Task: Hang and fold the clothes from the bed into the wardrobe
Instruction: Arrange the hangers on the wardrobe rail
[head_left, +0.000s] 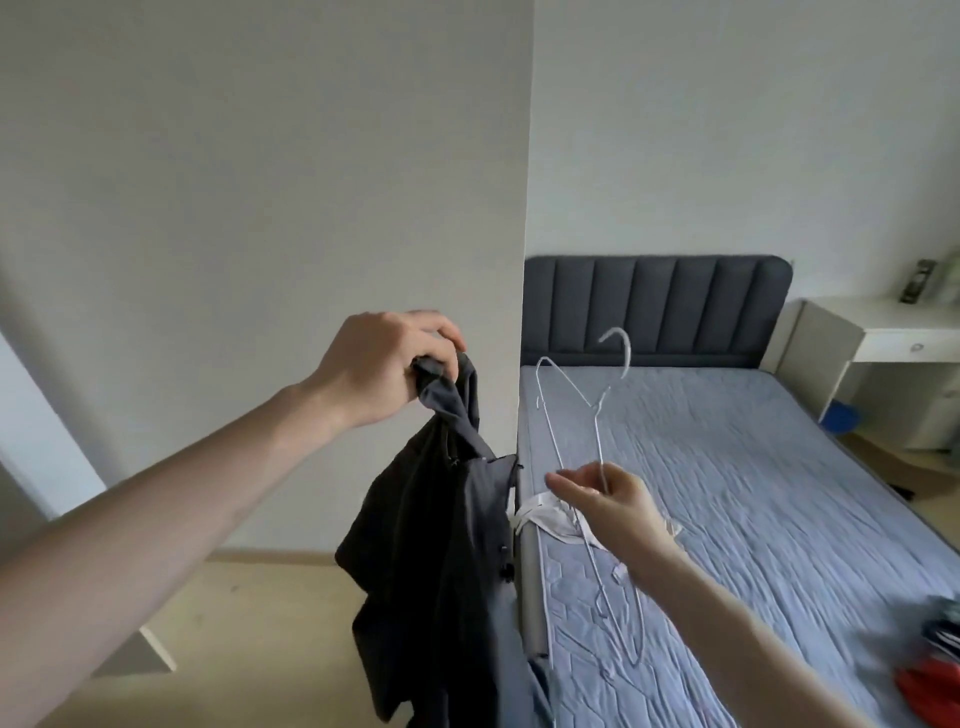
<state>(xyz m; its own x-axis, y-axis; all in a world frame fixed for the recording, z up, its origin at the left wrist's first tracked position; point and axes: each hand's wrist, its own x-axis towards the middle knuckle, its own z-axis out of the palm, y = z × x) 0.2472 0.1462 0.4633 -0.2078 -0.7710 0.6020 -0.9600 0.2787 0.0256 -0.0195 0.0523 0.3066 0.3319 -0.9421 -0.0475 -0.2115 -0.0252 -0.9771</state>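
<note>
My left hand (382, 366) grips the top of a dark grey garment (436, 561), which hangs down in front of the wall corner. To its right, my right hand (605, 501) pinches a thin white wire hanger (597, 410) by its lower part, hook pointing up, above the left side of the bed (753, 493). A small white garment (545, 519) lies on the bed's left edge, just under my right hand. More clothes, red (930, 686) and dark, lie at the bed's near right corner, partly cut off by the frame.
A white wall corner (524, 208) juts out left of the bed. The bed has a grey padded headboard (660, 306). A white desk (883, 332) stands at the right with a blue bin (841, 418) under it. Light wooden floor (249, 623) lies below left.
</note>
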